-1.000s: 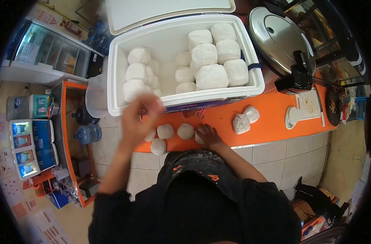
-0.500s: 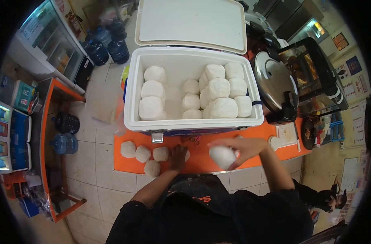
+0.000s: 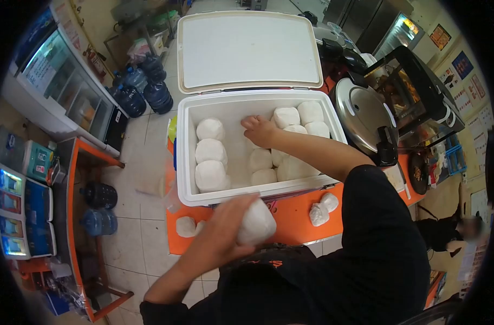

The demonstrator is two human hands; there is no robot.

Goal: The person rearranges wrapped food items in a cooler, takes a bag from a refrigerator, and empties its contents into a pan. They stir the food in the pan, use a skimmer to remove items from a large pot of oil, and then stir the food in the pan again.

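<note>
My left hand is closed around a white, rounded, flat-sided ball, which looks like a trimmed coconut, in front of the cooler's near rim. My right hand reaches down inside the white cooler, its fingers curled beside the stacked balls. Anything under those fingers is hidden. Similar white balls line the cooler's left side, and more are stacked on the right, partly covered by my forearm. On the orange table, one ball lies left of my left hand, with another partly hidden beside it.
The cooler's lid stands raised behind it. Two smaller white pieces lie on the table to the right. A large metal cooker stands right of the cooler. Water jugs are on the floor, and a person is at far right.
My right hand has moved from over the table into the cooler. My left hand has lifted a white ball off the table. The view has tilted up.
</note>
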